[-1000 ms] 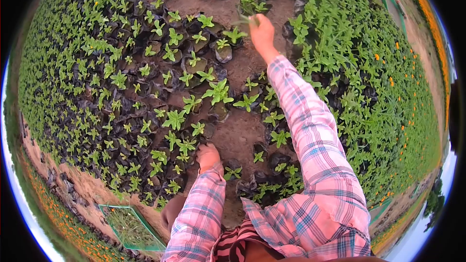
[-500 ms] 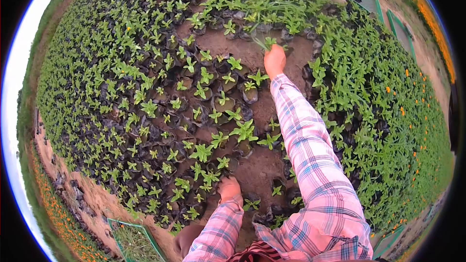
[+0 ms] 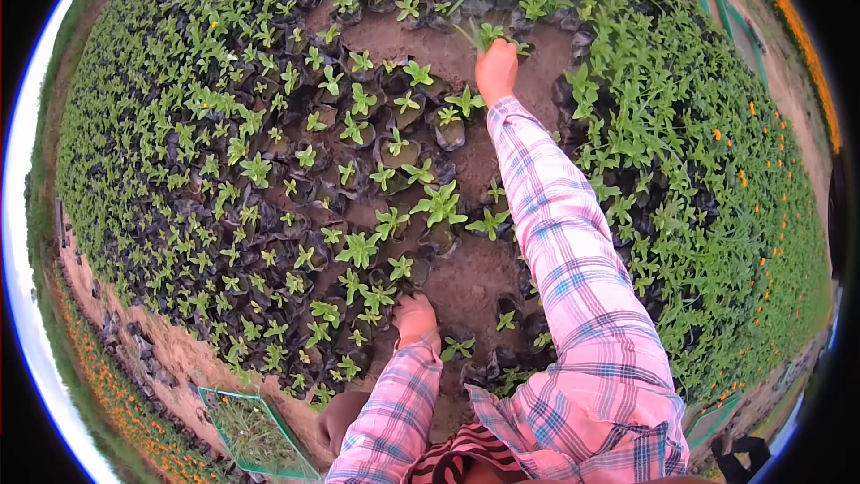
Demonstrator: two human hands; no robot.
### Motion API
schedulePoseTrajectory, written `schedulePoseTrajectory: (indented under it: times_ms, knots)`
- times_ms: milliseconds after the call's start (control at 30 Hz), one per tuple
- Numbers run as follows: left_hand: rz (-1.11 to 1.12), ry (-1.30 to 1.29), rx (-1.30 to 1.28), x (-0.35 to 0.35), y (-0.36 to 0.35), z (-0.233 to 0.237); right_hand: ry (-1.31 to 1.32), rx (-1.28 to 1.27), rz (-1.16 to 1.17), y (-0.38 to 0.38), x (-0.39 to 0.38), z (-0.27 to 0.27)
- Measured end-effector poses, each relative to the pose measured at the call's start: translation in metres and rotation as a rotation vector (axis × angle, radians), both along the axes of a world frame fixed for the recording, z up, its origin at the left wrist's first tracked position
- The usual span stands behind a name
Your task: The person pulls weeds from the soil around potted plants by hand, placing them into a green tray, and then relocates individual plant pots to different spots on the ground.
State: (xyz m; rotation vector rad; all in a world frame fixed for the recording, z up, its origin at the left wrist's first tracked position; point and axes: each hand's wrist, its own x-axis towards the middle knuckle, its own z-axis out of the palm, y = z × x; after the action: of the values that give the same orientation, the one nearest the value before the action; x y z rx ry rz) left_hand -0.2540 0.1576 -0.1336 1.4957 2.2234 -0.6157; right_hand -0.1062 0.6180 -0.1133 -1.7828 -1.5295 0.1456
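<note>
Right hand [image 3: 497, 72] is stretched out to twelve o'clock, with the fingers closed around a green sprig [image 3: 484, 33] at the far edge of the bare soil [image 3: 475, 278]. Left hand [image 3: 415, 315] is planted on the ground at six o'clock beside the seedling bags [image 3: 448, 134]; flat or fisted, I can't tell. Best play, I'd say: grip low at the base, draw straight up so the stem doesn't snap, lean on that left hand, and hold the sleeve [image 3: 560, 215] clear of the seedlings beneath.
</note>
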Motion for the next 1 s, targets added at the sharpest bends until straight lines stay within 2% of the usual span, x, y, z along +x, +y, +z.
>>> schedulePoseTrajectory:
  times_ms: [67, 133, 267, 333, 467, 533, 633, 733, 767, 800, 867, 900, 933, 1000]
  knots:
    - [-0.019, -0.011, -0.027, -0.001, -0.004, -0.005, -0.021, -0.034, 0.0, 0.001, 0.0, 0.001]
    - [0.087, -0.032, 0.059, -0.003, -0.013, -0.027, -0.012, -0.096, -0.022, -0.001, -0.002, 0.011]
    - [0.132, -0.051, 0.058, -0.003, -0.011, -0.021, -0.017, -0.064, -0.027, 0.0, -0.002, 0.003]
    - [0.02, -0.039, -0.209, 0.0, 0.006, 0.005, -0.065, 0.015, 0.009, 0.0, 0.0, -0.002]
    - [0.028, -0.037, -0.21, 0.001, 0.005, 0.002, -0.084, 0.013, 0.056, 0.01, 0.006, -0.013]
    - [0.09, -0.033, -0.075, -0.001, -0.003, -0.01, -0.076, -0.043, 0.077, 0.01, 0.009, -0.011]
    - [0.056, -0.049, -0.115, 0.0, 0.004, 0.002, -0.105, -0.061, 0.14, 0.005, 0.014, -0.004]
    - [0.068, -0.029, -0.139, 0.0, 0.004, -0.003, -0.126, -0.114, 0.138, 0.019, 0.015, -0.022]
    - [0.065, -0.031, -0.14, 0.001, 0.006, 0.001, -0.439, -0.034, 0.294, 0.017, 0.018, -0.017]
    - [0.051, -0.029, -0.162, 0.002, 0.007, 0.005, -0.442, -0.037, 0.291, 0.013, 0.019, -0.013]
    - [0.036, -0.027, -0.181, 0.0, 0.008, 0.005, -0.419, -0.028, 0.253, 0.008, 0.016, -0.002]
    - [0.013, -0.018, -0.207, -0.002, 0.005, -0.001, -0.162, -0.054, 0.177, 0.023, 0.017, -0.014]
    - [-0.009, -0.011, -0.231, -0.004, 0.003, -0.008, -0.163, -0.054, 0.178, 0.031, 0.022, -0.027]
    - [0.06, -0.044, -0.183, -0.004, 0.0, -0.014, 0.234, -0.239, 0.264, 0.026, 0.028, -0.011]
